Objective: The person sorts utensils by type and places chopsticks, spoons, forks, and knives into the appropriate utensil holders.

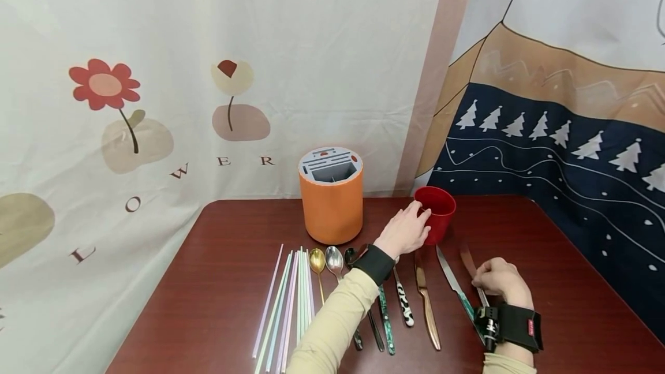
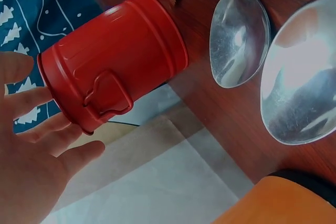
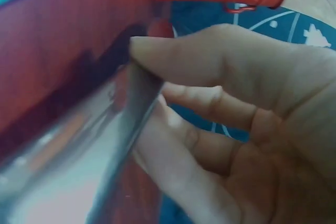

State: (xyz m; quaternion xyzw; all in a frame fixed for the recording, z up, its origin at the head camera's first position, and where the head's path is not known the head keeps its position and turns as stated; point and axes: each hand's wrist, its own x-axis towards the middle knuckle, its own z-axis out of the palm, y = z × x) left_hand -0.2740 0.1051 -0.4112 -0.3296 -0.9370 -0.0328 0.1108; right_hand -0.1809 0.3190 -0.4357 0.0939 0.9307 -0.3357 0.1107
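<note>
Left hand: fingers loosely spread at the rim of a red cup; contact uncertain from where I stand. Right hand: thumb and fingers pinching a metal knife, at the cup's five o'clock. Orange holder, slotted top: nine o'clock. Spoons, pale straws: eight o'clock. Cup and holder: upright on dark red table.

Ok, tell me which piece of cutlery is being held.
The rightmost piece, pinched in the right hand; the other cutlery lies to its left, unheld.
</note>
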